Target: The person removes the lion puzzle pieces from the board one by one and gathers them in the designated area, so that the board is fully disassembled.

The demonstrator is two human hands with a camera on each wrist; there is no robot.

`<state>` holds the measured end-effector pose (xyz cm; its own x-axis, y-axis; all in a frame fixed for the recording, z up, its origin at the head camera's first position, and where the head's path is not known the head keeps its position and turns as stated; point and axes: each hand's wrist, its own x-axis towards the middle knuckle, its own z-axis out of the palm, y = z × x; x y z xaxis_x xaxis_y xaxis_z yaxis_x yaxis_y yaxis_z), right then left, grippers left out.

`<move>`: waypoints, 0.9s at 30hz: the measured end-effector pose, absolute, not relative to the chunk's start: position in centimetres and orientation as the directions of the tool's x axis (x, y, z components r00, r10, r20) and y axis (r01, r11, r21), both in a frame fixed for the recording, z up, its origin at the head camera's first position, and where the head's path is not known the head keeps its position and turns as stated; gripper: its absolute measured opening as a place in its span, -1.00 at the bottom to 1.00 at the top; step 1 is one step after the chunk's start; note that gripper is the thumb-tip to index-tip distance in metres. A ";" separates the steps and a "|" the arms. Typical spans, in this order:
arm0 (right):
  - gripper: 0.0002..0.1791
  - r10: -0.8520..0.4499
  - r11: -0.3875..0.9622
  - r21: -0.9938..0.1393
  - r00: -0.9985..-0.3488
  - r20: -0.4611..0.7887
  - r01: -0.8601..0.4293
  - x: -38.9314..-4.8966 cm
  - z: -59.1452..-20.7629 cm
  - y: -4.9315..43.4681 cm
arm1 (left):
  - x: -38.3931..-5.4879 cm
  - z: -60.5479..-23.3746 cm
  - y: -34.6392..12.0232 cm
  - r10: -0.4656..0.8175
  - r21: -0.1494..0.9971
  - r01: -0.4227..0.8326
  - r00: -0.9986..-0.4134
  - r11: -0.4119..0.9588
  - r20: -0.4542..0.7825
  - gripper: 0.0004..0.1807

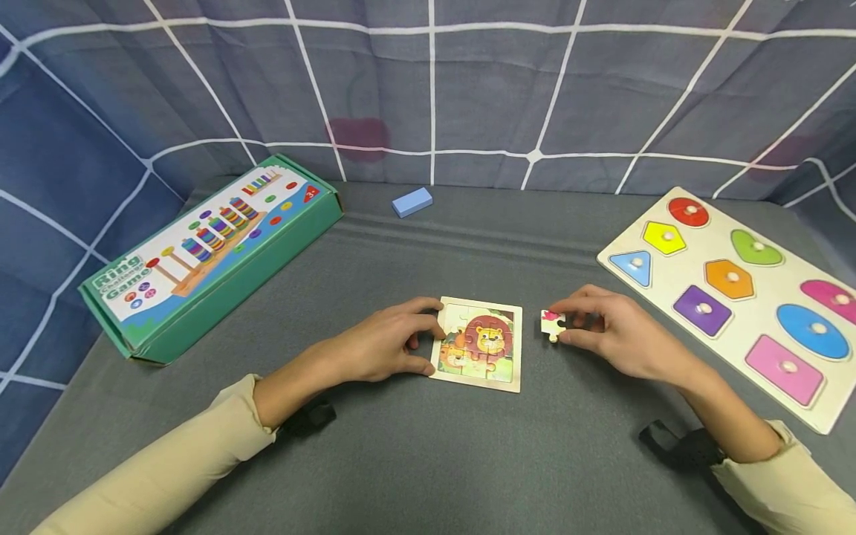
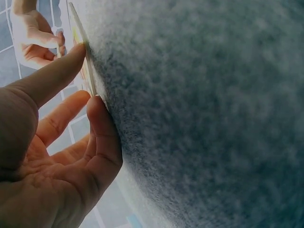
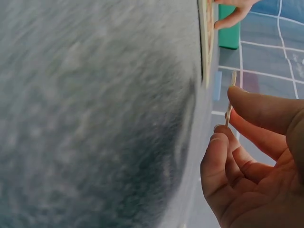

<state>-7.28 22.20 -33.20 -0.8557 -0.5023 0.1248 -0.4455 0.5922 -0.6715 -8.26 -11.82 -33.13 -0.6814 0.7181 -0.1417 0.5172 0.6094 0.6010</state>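
Note:
A square wooden jigsaw puzzle (image 1: pixel 476 344) with a lion and smaller animals lies flat on the grey table in the middle of the head view. My left hand (image 1: pixel 383 338) holds its left edge, thumb at the near corner and fingertips farther up that side. In the left wrist view the thumb (image 2: pixel 61 71) meets the board's thin edge. Just right of the board, my right hand (image 1: pixel 618 334) pinches a loose puzzle piece (image 1: pixel 551 325), white with a pink patch, between thumb and fingers. The piece (image 3: pixel 232 97) appears edge-on in the right wrist view, above the table surface.
A green Ring Game box (image 1: pixel 221 253) stands at the left. A blue block (image 1: pixel 412 202) lies at the back. On the right is a pale shape board (image 1: pixel 675 279) with several knobbed coloured pieces. A checked cloth (image 1: pixel 481 89) hangs behind the table.

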 end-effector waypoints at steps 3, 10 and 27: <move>-0.67 -0.502 0.592 -0.671 -0.855 0.126 -0.447 -7.5 -33.5 22.5 | -8.2 -33.1 -11.8 0.717 0.600 0.516 -0.683 0.611 -0.143 -0.62; -0.64 -0.517 0.602 -0.660 -0.849 0.107 -0.450 -7.8 -34.1 22.8 | -8.2 -33.1 -11.8 0.710 0.593 0.512 -0.688 0.621 -0.149 -0.60; -0.61 -0.499 0.664 -0.635 -0.866 0.018 -0.395 -7.9 -34.1 23.1 | -8.2 -33.0 -11.8 0.710 0.597 0.512 -0.689 0.618 -0.145 -0.60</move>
